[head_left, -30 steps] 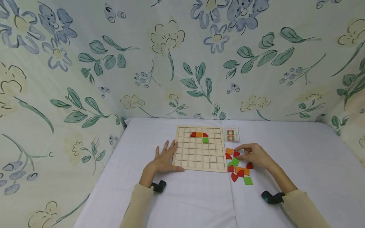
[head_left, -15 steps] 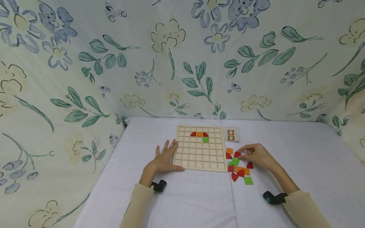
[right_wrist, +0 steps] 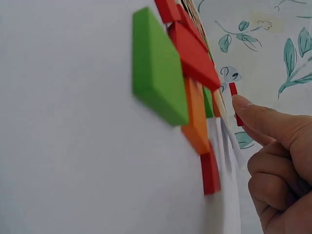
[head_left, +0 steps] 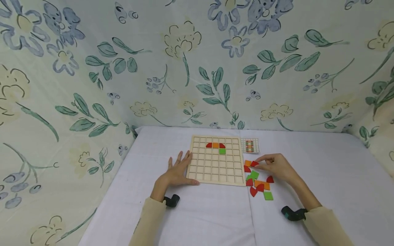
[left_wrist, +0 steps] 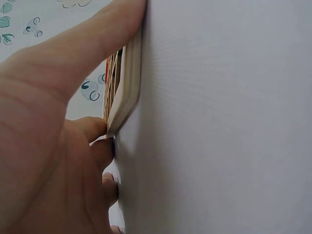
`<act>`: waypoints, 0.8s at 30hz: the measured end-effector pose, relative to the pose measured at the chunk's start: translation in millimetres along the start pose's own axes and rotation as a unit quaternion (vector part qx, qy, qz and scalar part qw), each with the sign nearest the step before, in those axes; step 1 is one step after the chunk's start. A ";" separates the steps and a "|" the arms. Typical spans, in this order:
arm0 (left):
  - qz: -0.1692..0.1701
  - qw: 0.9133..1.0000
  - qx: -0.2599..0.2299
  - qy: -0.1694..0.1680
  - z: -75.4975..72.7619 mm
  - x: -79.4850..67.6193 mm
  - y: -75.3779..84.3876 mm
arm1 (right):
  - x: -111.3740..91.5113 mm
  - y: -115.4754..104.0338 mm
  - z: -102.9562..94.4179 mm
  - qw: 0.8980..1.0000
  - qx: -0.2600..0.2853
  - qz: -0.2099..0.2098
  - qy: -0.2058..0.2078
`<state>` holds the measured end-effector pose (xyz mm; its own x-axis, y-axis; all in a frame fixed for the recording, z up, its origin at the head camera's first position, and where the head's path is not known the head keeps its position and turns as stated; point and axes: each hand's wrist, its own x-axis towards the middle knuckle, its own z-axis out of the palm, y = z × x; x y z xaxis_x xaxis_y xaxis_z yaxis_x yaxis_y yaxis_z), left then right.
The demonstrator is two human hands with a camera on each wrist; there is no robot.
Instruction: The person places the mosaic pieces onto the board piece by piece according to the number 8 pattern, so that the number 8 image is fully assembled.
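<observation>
A wooden grid board (head_left: 212,167) lies flat on the table. Two red quarter-round tiles flank an orange square tile (head_left: 215,145) in one of its upper rows, and a green square tile (head_left: 222,151) sits below the right red one. My left hand (head_left: 177,173) rests against the board's left side, fingers spread, thumb along the front edge. Between thumb and index finger, my right hand (head_left: 275,167) pinches a red quarter-round tile (right_wrist: 239,119), lifted off the table in the right wrist view. Its other fingers are curled.
A small pattern card (head_left: 250,146) lies beyond the loose tiles, beside the board's right edge. Several loose red, orange and green tiles (head_left: 268,195) lie right of the board, some overlapping. A flowered cloth (head_left: 197,68) hangs behind the white table (head_left: 314,164).
My right hand has taken the red quarter-round tile between thumb and index finger and raised it slightly from among the loose tiles. My left hand stays in place at the board.
</observation>
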<state>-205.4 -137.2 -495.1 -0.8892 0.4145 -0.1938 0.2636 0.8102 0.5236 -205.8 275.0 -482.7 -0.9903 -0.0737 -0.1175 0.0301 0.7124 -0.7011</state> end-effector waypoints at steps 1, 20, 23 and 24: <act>0.000 1.000 0.000 0.000 -0.1 -0.3 -0.2 | 1.9 -3.9 1.4 1.000 0.001 -0.004 -0.001; 0.001 1.000 -0.007 -0.006 -0.7 0.6 -0.8 | 59.5 -59.1 53.3 0.992 0.023 -0.101 -0.079; 0.001 1.000 -0.006 -0.005 -0.8 0.6 -1.3 | 62.8 -62.4 55.5 0.991 0.012 -0.106 -0.078; 0.000 1.000 -0.004 -0.003 -0.6 0.6 -1.2 | 63.4 -63.1 55.7 0.991 0.010 -0.112 -0.079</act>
<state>-206.5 -138.2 -495.4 -0.8864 0.4179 -0.1992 0.2609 0.8064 0.5307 -262.9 186.5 -485.1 -0.9389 -0.3378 -0.0660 -0.1827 0.6519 -0.7360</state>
